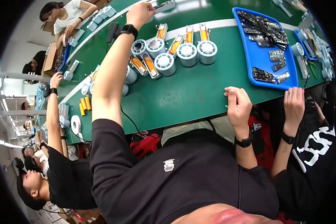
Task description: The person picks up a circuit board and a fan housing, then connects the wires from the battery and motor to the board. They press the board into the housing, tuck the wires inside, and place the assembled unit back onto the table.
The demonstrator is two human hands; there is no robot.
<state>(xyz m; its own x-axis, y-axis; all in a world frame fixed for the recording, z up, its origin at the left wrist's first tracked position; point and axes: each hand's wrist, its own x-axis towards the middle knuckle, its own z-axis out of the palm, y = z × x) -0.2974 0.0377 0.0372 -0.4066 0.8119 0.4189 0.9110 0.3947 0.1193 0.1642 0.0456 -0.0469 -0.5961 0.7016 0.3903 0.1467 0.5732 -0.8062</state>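
My left arm stretches far across the green bench, and my left hand [140,15] is closed with its fingertips at the end of a long grey housing [164,6] that has dark parts inside. The grip itself is partly hidden. Near the bench's front edge, my right hand [237,104] is curled with the thumb on top; a tiny pale bit shows beside the fingers, too small to name. Between my hands stand several grey round vented device heads [165,64], with handles holding orange battery cells [204,33] and thin wires.
A blue tray [259,71] holds dark circuit boards [263,28]; another person's hand [294,102] touches its near edge. Green-handled pliers [313,69] lie further right. On the left are loose orange cells [84,104], a white tape roll [75,124], a black cable [128,117] and co-workers.
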